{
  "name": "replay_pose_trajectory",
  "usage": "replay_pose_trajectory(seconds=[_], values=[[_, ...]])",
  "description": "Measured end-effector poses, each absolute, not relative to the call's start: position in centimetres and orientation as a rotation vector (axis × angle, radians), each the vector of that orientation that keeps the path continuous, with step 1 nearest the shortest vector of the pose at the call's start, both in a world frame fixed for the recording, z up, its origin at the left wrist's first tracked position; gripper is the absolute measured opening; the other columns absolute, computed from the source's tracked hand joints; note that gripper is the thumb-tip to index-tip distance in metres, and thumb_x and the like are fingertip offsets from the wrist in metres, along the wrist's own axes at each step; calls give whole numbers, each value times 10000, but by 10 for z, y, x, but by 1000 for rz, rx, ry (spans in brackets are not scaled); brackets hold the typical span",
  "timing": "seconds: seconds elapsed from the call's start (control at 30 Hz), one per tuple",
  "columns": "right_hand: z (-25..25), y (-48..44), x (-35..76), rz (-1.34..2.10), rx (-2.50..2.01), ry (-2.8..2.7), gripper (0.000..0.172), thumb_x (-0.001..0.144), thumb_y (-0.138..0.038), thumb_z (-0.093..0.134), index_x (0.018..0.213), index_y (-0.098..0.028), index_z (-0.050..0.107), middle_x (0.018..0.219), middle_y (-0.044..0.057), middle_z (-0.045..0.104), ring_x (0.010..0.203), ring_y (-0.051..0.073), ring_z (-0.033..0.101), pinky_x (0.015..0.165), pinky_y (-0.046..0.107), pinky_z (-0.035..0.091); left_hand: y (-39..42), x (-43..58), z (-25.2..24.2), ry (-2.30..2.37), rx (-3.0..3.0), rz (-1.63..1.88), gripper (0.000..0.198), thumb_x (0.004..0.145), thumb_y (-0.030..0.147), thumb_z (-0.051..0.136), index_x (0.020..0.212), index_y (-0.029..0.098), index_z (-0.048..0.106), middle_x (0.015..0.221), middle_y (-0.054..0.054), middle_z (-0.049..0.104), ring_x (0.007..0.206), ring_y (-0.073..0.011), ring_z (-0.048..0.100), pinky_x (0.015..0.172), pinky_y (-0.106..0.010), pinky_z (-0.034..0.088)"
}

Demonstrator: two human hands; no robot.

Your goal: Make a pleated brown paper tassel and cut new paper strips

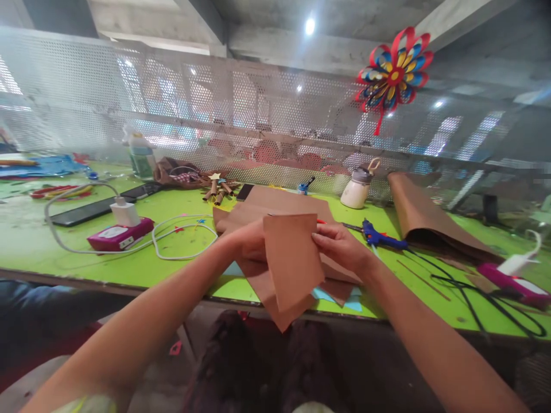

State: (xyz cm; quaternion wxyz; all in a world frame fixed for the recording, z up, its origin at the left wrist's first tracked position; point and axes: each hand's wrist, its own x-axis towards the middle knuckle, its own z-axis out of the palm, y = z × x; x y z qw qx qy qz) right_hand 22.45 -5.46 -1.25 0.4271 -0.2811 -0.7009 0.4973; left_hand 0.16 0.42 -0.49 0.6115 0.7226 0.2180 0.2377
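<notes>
Head view: a flat brown paper piece with straight edges is held up over the near edge of a bright green tabletop. At its right side, the right hand pinches it, thumb laid on the facing surface and fingers bent behind. The left hand is at the opposite side, its fingers hidden by the paper; how far they are closed I cannot tell. Behind and below the piece, more brown paper tapers to a point that hangs past the table's near edge, with light blue paper scraps peeking out on the right.

Toward the table's near right corner, a magenta-and-white power strip sits beside a looped black cable. Left of the hands, a second magenta-and-white power strip carries a white charger block, trailing a white cord.

Farther in, a blue glue gun rests just right of the right hand, and a large brown paper sheet spreads beyond both hands. Near the far edge are small brown paper rolls, a white bottle with a grey top and a folded brown paper bundle. Past that edge rises a perforated metal screen, with a red, blue and yellow looped paper flower hanging high on the right.
</notes>
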Motion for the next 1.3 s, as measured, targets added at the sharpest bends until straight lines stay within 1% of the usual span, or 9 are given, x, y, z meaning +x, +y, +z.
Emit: replay_pose_trajectory(seconds=[0.1,0.17,0.23,0.43,0.63,0.83,0.97,1.1,1.3], values=[[-10,-53,227,1199,-862,-1966,286,856,-429,589,926,-169,686,830,23,649,781,153,574,735,285,454,7,-1,-3,578,1595,632,420,780,520,622,930,131,671,820,-55,655,724,-140,582,663,-267,453],[-10,-50,227,1031,-980,-2125,295,871,-429,559,796,-168,672,712,-2,602,681,137,524,646,259,416,6,-1,-2,633,1616,647,434,786,536,606,861,112,660,749,-31,611,658,-108,534,612,-235,420],[-12,-47,225,855,-1051,-2225,302,877,-416,543,746,-174,667,678,-2,593,656,143,501,618,261,393,3,0,-2,638,1762,606,425,794,533,588,805,113,650,683,1,562,616,-94,485,579,-221,387],[-19,-39,220,605,-1138,-2292,217,856,-344,564,864,-197,724,819,41,698,783,205,580,726,313,439,2,6,-7,748,2233,558,293,762,405,623,713,116,625,614,23,534,583,-95,445,540,-218,324],[-19,-39,228,603,-1120,-2407,226,832,-250,574,1005,-182,702,1003,66,699,926,217,605,818,332,452,9,2,-12,824,2381,502,243,779,364,571,723,131,606,629,22,543,602,-106,465,563,-223,329],[-26,-40,224,404,-1217,-2426,162,813,-175,583,927,-160,697,905,64,686,831,188,592,759,307,440,1,3,-10,984,2602,358,249,797,369,538,715,154,634,581,18,533,545,-107,427,517,-234,267],[-36,-37,219,292,-1198,-2437,100,831,-212,599,848,-166,686,805,42,657,739,160,560,698,280,422,-2,10,-12,883,2833,412,335,826,454,540,771,163,696,712,-39,599,629,-140,492,562,-249,299],[-42,-34,217,226,-1185,-2441,90,836,-216,606,848,-162,677,813,52,651,741,162,551,701,285,418,-4,16,-17,721,2991,515,236,835,361,571,836,185,727,803,-66,593,772,-176,532,659,-252,349],[-36,-36,218,185,-1119,-2496,123,869,-229,578,867,-164,682,842,63,636,795,172,555,739,299,423,-5,19,-21,768,2933,403,182,854,265,548,855,173,705,747,-37,594,646,-136,513,594,-234,333]])
